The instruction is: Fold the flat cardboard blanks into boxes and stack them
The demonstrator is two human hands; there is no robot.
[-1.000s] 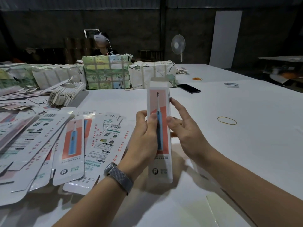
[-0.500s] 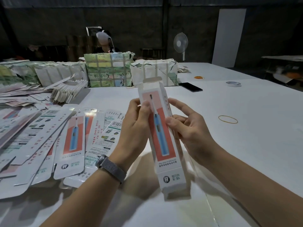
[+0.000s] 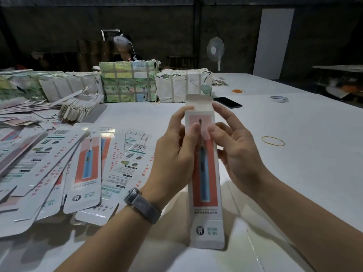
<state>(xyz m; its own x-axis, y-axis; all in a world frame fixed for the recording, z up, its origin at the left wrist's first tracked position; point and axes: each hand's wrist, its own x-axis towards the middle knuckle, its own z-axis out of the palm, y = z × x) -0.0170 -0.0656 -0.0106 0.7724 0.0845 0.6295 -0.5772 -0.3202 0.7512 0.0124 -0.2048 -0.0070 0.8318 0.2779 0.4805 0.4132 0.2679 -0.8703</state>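
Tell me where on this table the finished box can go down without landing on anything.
Bare tabletop lies right of the right hand, bordered by the yellow rubber band, and farther back between the phone and the tape roll. The left side is crowded: flat blanks overlap left of the left hand, with wrapped bundles behind.

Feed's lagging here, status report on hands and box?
Left hand and right hand grip tall white-and-red cardboard toothbrush box, upright. Top flap open. Nothing obstructing.
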